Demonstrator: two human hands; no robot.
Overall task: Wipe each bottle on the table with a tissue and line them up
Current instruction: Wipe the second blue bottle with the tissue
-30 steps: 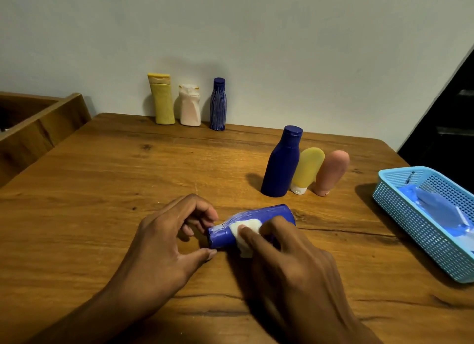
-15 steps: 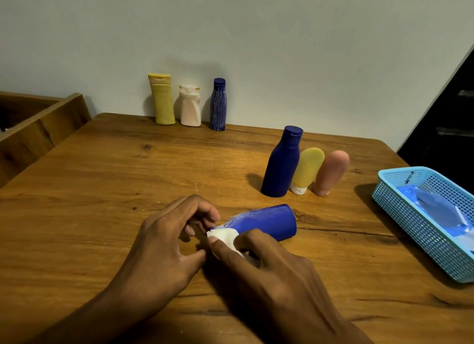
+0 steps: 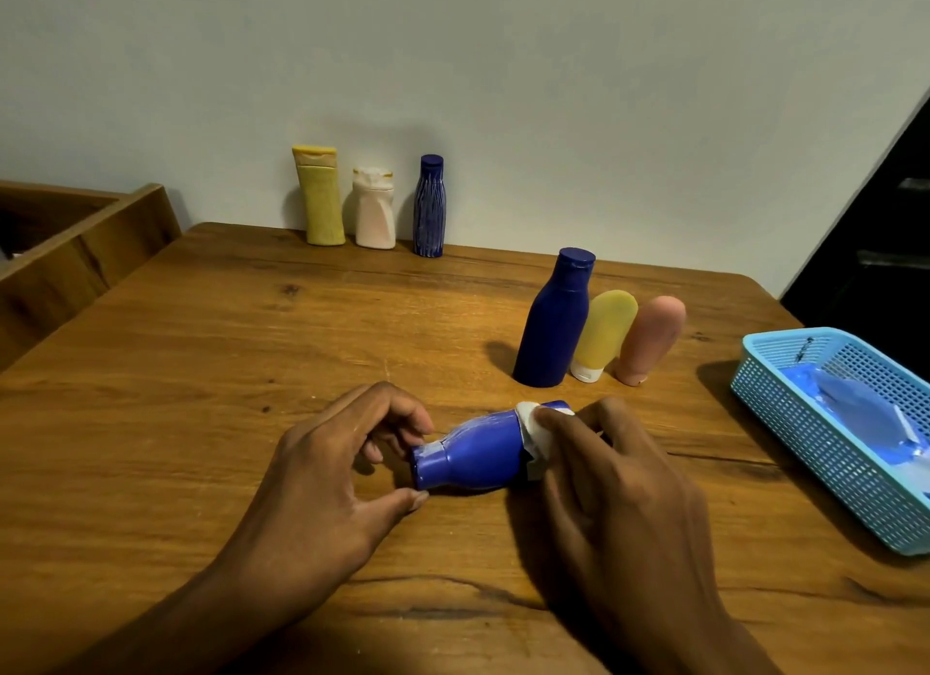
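A glossy blue bottle (image 3: 478, 453) lies on its side on the wooden surface (image 3: 201, 372), cap leftward. The left hand (image 3: 322, 478) pinches the cap; the right hand (image 3: 619, 483) presses a white tissue (image 3: 531, 423) round its base.

This looks like a room in a home: a worn wooden table with rounded corners (image 3: 251, 352) stands against a plain pale painted wall (image 3: 503, 70), with lotion-type plastic bottles (yellow, cream, dark blue) (image 3: 375, 206) along its far edge and a light blue plastic mesh basket (image 3: 785, 423) at its right edge.
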